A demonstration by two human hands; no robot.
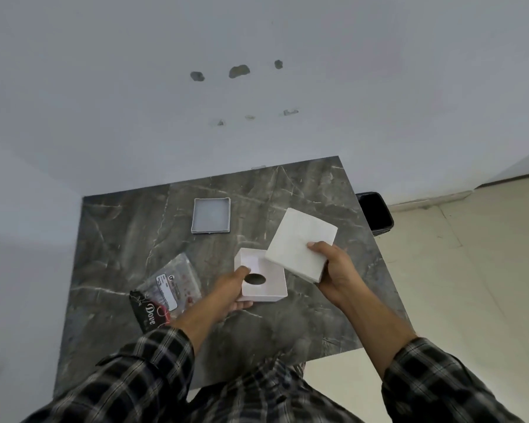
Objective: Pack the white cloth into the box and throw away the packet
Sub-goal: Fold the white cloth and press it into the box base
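My right hand (333, 270) grips a square stack of folded white cloth (300, 242), held tilted above the table with its lower left corner over the box. My left hand (229, 293) holds the white box (268, 290) by its left wall, thumb inside; the box is open on top and shows a dark oval hole in its bottom. The clear plastic packet (176, 279) lies flat on the table to the left of my left hand, empty as far as I can tell.
A grey box lid (211, 215) lies upside down further back on the dark marble table (129, 227). A dark Dove wrapper (148, 311) sits beside the packet. A black bin (374, 213) stands on the floor past the table's right edge.
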